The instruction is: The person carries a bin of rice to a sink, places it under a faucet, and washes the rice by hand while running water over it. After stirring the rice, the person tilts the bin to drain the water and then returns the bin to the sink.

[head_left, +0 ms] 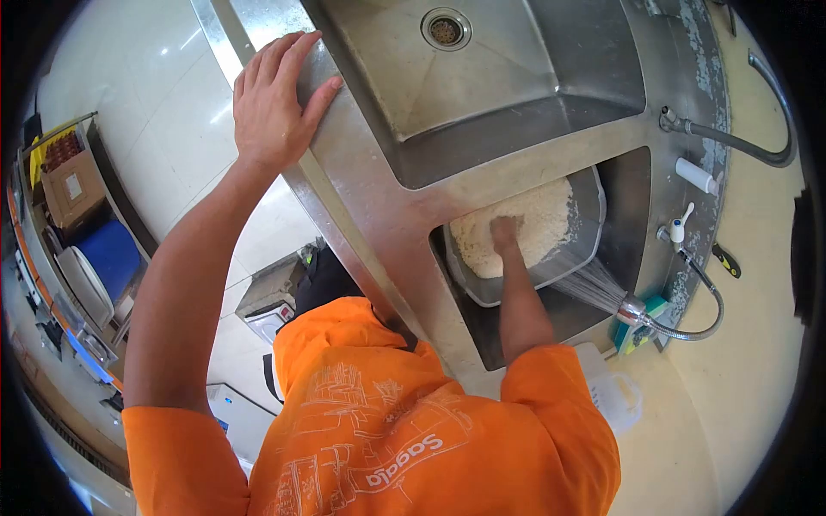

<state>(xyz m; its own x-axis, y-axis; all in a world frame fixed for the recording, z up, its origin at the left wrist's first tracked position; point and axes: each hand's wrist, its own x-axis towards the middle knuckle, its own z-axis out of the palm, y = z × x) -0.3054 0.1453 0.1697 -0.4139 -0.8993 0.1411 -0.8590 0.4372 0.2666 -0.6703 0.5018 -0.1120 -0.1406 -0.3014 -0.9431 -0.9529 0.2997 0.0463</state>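
My left hand [274, 107] lies on the metal rim of the sink counter [344, 155], palm down, fingers stretched and thumb apart. It holds nothing. My right hand [506, 232] reaches into a grey plastic tub [588, 199] and is partly sunk in pale, rice-like grains [525, 215]; its fingers are hidden. The tub sits in the smaller sink basin [632, 202]. From a metal spray head [633, 308] at the basin's right side, water jets toward the tub's lower right edge.
A larger sink basin [473, 86] with a drain [446, 29] lies beyond. Along the right ledge are a white bottle [695, 176], a tap [678, 229], hoses [714, 301] and a sponge [635, 331]. A clear plastic jug [615, 400] stands near my right sleeve. Loaded shelving [86, 224] is at left.
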